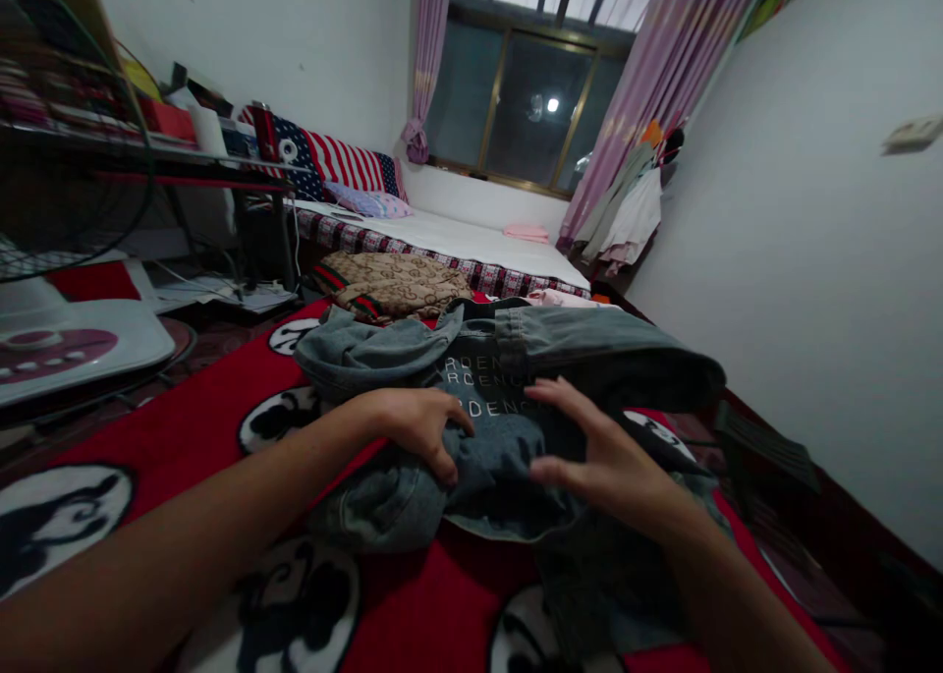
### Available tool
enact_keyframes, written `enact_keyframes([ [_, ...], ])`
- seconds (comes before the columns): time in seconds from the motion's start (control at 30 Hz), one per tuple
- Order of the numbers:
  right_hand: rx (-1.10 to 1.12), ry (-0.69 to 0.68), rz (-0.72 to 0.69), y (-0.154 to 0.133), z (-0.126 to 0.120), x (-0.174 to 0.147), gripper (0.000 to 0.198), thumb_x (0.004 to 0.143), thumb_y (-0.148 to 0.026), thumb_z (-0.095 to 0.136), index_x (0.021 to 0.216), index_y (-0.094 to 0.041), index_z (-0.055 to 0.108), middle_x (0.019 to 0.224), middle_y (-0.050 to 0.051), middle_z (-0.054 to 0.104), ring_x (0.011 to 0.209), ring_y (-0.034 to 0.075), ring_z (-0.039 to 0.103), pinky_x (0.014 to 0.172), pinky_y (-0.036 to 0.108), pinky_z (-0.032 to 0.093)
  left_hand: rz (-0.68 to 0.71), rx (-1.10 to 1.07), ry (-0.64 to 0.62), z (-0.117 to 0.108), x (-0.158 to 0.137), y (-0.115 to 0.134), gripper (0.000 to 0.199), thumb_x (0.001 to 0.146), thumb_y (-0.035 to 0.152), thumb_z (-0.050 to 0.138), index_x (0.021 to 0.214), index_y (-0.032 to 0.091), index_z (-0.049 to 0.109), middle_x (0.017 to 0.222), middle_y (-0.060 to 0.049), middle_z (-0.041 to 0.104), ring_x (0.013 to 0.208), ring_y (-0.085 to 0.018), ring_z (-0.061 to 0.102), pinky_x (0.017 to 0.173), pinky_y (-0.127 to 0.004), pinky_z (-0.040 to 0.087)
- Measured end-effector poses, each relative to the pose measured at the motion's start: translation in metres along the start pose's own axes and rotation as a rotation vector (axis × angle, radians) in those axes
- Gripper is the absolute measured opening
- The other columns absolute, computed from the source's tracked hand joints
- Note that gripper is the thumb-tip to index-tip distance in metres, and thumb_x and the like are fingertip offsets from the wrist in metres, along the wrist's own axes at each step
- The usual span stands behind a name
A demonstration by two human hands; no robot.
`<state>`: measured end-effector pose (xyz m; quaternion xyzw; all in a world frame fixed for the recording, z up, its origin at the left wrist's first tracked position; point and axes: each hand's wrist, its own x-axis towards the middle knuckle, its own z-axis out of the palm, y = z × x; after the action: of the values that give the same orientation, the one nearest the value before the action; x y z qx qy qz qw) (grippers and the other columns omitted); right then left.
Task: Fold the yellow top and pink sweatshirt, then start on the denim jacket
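Note:
A blue-grey denim jacket (486,457) lies spread and rumpled in front of me, with rows of white lettering across its middle. One sleeve (368,506) bunches at the lower left, beneath my left hand (423,425). That hand rests on the jacket left of the lettering, its thumb and curved fingers apart. Over the right side of the jacket is my right hand (596,452), thumb and fingers spread, holding nothing; whether it touches the cloth I cannot tell. Under the jacket is a red blanket (464,594) with black-and-white round patterns.
Behind the jacket lies a brown patterned cloth item (405,280). A bed (471,236) stands below the window. On the left are a cluttered desk (198,157) and a white fan base (95,344). Clothes (634,211) hang by the curtain. A dark chair (762,452) is at right.

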<state>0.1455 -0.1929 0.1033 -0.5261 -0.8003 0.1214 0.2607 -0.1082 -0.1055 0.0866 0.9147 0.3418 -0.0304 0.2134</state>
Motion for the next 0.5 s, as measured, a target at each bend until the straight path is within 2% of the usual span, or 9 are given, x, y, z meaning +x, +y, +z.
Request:
enact_keyframes([
  [0.07,-0.13,-0.287,-0.005,0.015,0.002,-0.029,0.096,0.06,-0.046,0.083,0.145,-0.032,0.041,0.152,0.012,0.039,0.144,0.038,0.024,0.114,0.061,0.022,0.026,-0.041,0.019,-0.003,-0.011,-0.004,0.072,0.064,0.053,0.078,0.128,0.024,0.062,0.136,-0.007,0.058,0.122,-0.027,0.055,0.105,-0.031,0.04],
  [0.1,-0.22,-0.361,0.003,0.027,0.0,-0.042,0.106,0.054,-0.043,0.086,0.148,-0.033,0.037,0.153,0.013,0.037,0.144,0.04,0.022,0.113,0.064,0.019,0.05,-0.072,0.024,-0.006,-0.018,-0.007,0.072,0.065,0.054,0.077,0.128,0.025,0.061,0.137,-0.007,0.057,0.124,-0.026,0.053,0.106,-0.03,0.038],
  [0.2,-0.456,-0.399,0.08,0.066,-0.009,-0.07,0.114,0.048,-0.034,0.087,0.149,-0.031,0.035,0.152,0.016,0.038,0.143,0.044,0.024,0.11,0.07,0.016,0.149,-0.173,-0.008,-0.017,-0.04,-0.019,0.067,0.068,0.053,0.076,0.128,0.027,0.06,0.138,-0.004,0.055,0.126,-0.024,0.05,0.106,-0.028,0.037],
  [0.27,-0.533,-0.376,0.115,0.088,-0.013,-0.076,0.103,0.053,-0.034,0.083,0.146,-0.029,0.04,0.148,0.015,0.044,0.138,0.042,0.035,0.108,0.069,0.023,0.204,-0.217,-0.04,-0.018,-0.048,-0.028,0.056,0.072,0.052,0.075,0.121,0.027,0.064,0.132,-0.002,0.059,0.122,-0.023,0.053,0.102,-0.027,0.04],
  [0.33,-0.57,-0.312,0.096,0.101,-0.01,-0.075,0.08,0.062,-0.029,0.075,0.138,-0.027,0.05,0.14,0.014,0.052,0.128,0.037,0.049,0.104,0.06,0.036,0.235,-0.232,-0.008,-0.013,-0.049,-0.035,0.046,0.074,0.052,0.072,0.11,0.024,0.068,0.122,-0.003,0.063,0.115,-0.023,0.056,0.097,-0.026,0.042],
  [0.43,-0.609,-0.163,0.042,0.105,0.003,-0.065,0.043,0.068,-0.013,0.06,0.11,-0.022,0.065,0.116,0.011,0.066,0.107,0.028,0.061,0.091,0.041,0.046,0.237,-0.198,0.141,0.0,-0.043,-0.039,0.039,0.076,0.051,0.071,0.098,0.019,0.068,0.107,-0.006,0.065,0.104,-0.023,0.057,0.092,-0.028,0.043],
  [0.5,-0.603,-0.128,0.089,0.101,0.008,-0.056,0.032,0.068,-0.008,0.053,0.095,-0.021,0.066,0.098,0.009,0.07,0.096,0.025,0.063,0.084,0.034,0.047,0.202,-0.169,0.242,0.001,-0.041,-0.037,0.036,0.079,0.049,0.067,0.097,0.017,0.066,0.098,-0.006,0.065,0.095,-0.022,0.059,0.085,-0.028,0.044],
])
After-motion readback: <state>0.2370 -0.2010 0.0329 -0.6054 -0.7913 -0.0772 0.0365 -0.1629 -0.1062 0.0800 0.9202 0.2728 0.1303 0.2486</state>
